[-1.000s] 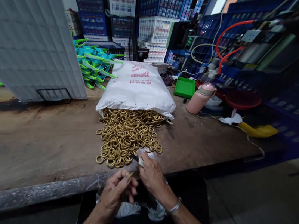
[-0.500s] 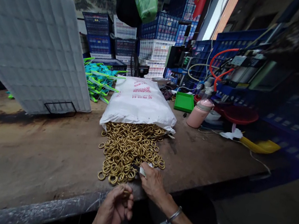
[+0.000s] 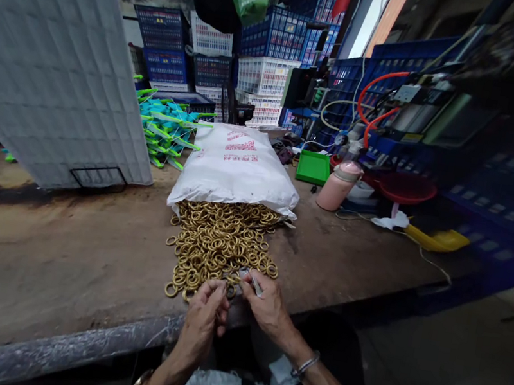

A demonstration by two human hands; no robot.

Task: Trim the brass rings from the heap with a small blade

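Observation:
A heap of brass-coloured rings [image 3: 215, 241] spills from the mouth of a white printed sack [image 3: 240, 173] onto the worktable. My left hand [image 3: 206, 311] is at the near edge of the heap, its thumb and fingers pinched together; what they hold is mostly hidden. Just right of it, my right hand [image 3: 268, 305] is closed around a small tool with a pale handle [image 3: 256, 285]; its kind cannot be made out. The fingertips of both hands are close together, with a ring [image 3: 230, 291] showing between them.
A tall white ribbed panel [image 3: 61, 70] stands at the left, beside green and teal plastic pieces [image 3: 169, 130]. To the right are a green tray [image 3: 313, 167], a pink bottle [image 3: 337, 186], a red dish [image 3: 406, 189] and a yellow scoop [image 3: 437, 239]. Stacked crates [image 3: 268, 77] fill the back.
My left hand has moved up and forward from below the table edge to the heap, its fingers drawing together. My right hand stays by the heap with its tool. The view has shifted slightly.

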